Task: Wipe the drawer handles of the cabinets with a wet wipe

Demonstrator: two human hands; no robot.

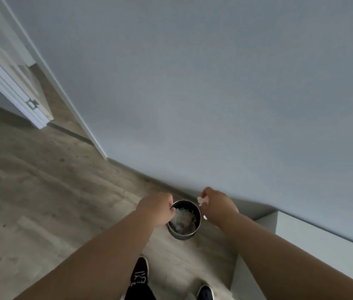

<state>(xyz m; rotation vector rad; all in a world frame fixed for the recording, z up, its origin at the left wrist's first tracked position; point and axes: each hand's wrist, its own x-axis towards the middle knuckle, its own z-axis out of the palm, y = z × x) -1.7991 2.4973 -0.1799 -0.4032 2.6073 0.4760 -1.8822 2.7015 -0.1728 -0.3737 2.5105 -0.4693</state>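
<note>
A small round metal bin (193, 231) stands on the wooden floor against the wall, with crumpled white waste inside it. My left hand (156, 210) rests at the bin's left rim, fingers curled; whether it grips the rim or a lid is unclear. My right hand (217, 205) hovers just above the bin's right rim and pinches a crumpled white wet wipe (201, 200) between its fingertips. No drawer handles are in view.
A plain grey wall (214, 94) fills the upper view. A white cabinet (301, 241) stands at the lower right beside the bin. An open white door (15, 92) is at the far left. My two dark shoes (141, 271) are on the floor below.
</note>
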